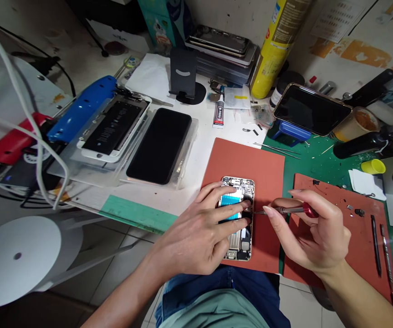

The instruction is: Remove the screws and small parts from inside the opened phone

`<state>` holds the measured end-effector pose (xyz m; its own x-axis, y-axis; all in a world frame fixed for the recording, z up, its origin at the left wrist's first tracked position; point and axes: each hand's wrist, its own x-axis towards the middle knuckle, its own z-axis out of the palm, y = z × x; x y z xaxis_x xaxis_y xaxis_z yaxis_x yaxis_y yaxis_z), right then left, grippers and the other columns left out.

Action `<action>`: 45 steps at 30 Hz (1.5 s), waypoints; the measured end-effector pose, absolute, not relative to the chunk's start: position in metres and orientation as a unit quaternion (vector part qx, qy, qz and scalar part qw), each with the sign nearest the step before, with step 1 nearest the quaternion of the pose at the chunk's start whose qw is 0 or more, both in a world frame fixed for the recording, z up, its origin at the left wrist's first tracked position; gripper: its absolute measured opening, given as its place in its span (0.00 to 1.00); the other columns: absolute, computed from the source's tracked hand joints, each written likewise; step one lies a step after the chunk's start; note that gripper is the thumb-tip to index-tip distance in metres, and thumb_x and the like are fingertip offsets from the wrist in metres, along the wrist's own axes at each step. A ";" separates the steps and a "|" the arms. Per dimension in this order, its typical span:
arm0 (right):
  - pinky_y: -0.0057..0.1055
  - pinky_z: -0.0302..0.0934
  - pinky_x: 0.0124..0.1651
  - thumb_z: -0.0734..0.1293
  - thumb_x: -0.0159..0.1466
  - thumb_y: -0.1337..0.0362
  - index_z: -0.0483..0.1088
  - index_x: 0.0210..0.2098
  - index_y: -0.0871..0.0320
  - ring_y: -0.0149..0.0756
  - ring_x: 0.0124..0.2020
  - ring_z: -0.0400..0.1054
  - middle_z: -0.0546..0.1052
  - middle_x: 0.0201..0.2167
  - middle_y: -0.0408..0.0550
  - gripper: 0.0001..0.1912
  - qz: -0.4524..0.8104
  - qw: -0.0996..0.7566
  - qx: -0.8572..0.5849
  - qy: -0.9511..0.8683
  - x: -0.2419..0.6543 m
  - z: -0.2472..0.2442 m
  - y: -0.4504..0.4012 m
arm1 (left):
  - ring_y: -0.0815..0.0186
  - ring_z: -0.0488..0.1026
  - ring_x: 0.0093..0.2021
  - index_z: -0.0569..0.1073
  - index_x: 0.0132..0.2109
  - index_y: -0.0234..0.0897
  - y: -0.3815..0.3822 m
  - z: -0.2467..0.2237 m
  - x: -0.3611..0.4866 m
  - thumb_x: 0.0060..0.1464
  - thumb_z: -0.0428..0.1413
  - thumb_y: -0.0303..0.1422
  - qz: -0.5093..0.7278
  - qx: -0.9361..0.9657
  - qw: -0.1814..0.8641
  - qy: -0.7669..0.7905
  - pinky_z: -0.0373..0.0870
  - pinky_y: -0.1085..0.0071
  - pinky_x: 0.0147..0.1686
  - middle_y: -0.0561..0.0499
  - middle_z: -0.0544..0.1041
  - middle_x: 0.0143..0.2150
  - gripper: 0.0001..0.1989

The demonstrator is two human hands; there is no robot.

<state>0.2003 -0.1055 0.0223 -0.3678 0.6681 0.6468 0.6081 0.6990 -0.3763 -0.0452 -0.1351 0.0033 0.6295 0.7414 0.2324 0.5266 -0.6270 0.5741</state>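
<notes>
An opened phone housing (246, 246) with exposed inner parts lies on a reddish-brown mat (247, 157) in front of me. Across it rests my left hand (203, 228), its fingers spread flat over the frame and the blue strips inside. Parts of the housing are hidden under those fingers. My right hand (319, 232), to the right of the housing, grips a screwdriver (293, 210) with a red end between thumb and fingers. The screwdriver lies nearly level, its thin tip pointing left at the housing's right edge; whether it touches I cannot tell.
A black-screened phone (159, 146) and a white phone part (114, 127) lie to the left. A second mat (339, 223) carries small parts and slim tools. Behind stand a propped phone (312, 109), a glue tube (218, 112), tweezers (280, 149) and a yellow can (274, 50).
</notes>
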 end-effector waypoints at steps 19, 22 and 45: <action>0.32 0.69 0.27 0.71 0.67 0.74 0.70 0.53 0.58 0.34 0.24 0.74 0.79 0.28 0.42 0.16 0.005 0.354 -0.280 -0.892 0.193 0.032 -0.103 | 0.45 0.62 0.72 0.85 0.44 0.40 -0.138 -0.002 -0.044 0.57 0.55 0.23 0.254 0.872 0.201 0.367 0.59 0.39 0.73 0.48 0.82 0.59 0.16; 0.30 0.63 0.24 0.74 0.68 0.71 0.72 0.48 0.55 0.30 0.20 0.69 0.76 0.24 0.38 0.12 -0.031 0.348 -0.300 -0.888 0.190 0.033 -0.101 | 0.47 0.63 0.72 0.86 0.38 0.43 -0.139 -0.004 -0.043 0.55 0.55 0.23 0.262 0.871 0.198 0.366 0.59 0.40 0.73 0.49 0.83 0.56 0.15; 0.29 0.59 0.22 0.68 0.68 0.73 0.69 0.37 0.55 0.30 0.20 0.64 0.73 0.23 0.41 0.07 0.077 0.341 -0.329 -0.877 0.190 0.035 -0.102 | 0.47 0.63 0.71 0.84 0.52 0.41 -0.139 -0.003 -0.044 0.58 0.55 0.25 0.251 0.874 0.202 0.363 0.56 0.39 0.74 0.47 0.83 0.55 0.19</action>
